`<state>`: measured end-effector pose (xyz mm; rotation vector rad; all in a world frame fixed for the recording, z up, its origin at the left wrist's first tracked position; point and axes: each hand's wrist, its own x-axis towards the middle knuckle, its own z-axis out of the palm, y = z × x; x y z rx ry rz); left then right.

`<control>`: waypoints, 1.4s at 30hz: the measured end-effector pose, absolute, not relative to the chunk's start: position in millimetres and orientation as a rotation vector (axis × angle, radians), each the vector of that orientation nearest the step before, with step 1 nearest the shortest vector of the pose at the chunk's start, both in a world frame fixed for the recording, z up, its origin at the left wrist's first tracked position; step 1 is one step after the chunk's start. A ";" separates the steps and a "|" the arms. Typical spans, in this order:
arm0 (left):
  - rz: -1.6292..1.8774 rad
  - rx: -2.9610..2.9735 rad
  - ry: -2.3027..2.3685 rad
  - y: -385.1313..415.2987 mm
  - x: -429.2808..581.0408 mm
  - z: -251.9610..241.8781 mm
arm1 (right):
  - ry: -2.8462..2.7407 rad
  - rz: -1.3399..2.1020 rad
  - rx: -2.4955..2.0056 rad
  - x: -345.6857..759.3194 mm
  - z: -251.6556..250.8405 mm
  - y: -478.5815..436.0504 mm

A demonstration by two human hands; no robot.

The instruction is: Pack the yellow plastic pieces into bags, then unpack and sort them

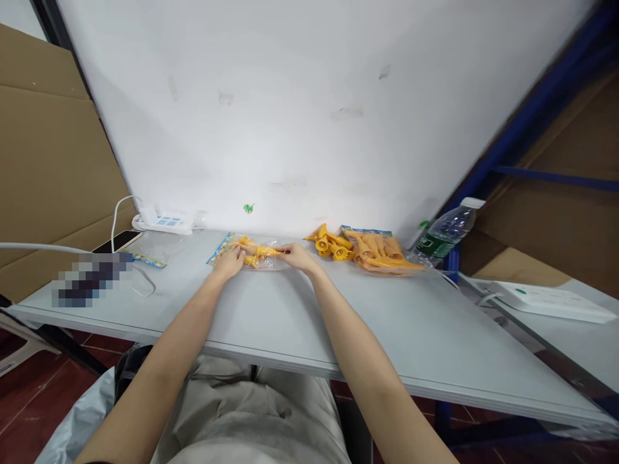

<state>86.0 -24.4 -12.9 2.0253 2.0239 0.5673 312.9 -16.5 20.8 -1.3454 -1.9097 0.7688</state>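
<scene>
A clear plastic bag (289,265) with a colourful header strip lies flat on the table in front of me, its header toward the left. Orange horn-shaped plastic pieces (265,250) are inside it. My left hand (229,261) grips the bag's header end, fingers bent over it. At the opposite end, my right hand (298,256) pinches the narrow tip of an orange piece, with thumb and fingers together. Several loose orange horn-shaped pieces (333,246) lie right of my right hand. Beside them is a filled bag of the same pieces (382,252).
A plastic bottle (447,233) leans at the right against the blue frame. On the left are a phone (117,241), a white power strip (169,223), cables and another flat bag (157,248). A white wall (309,116) rises behind the table (275,316).
</scene>
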 end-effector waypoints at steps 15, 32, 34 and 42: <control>0.708 2.025 1.927 -21.1 86.1 -16.7 | -2.094 0.819 -1.232 299.4 2.7 -16.2; 0.946 1.686 2.111 -23.2 80.0 0.6 | -1.734 0.658 -1.540 293.8 -0.2 -14.7; 0.916 1.684 2.114 -23.5 80.9 0.4 | -1.779 0.712 -1.586 294.9 -0.9 -13.6; 0.912 1.740 2.117 -23.7 81.6 -1.7 | -1.674 1.108 -1.299 295.7 -6.7 -10.7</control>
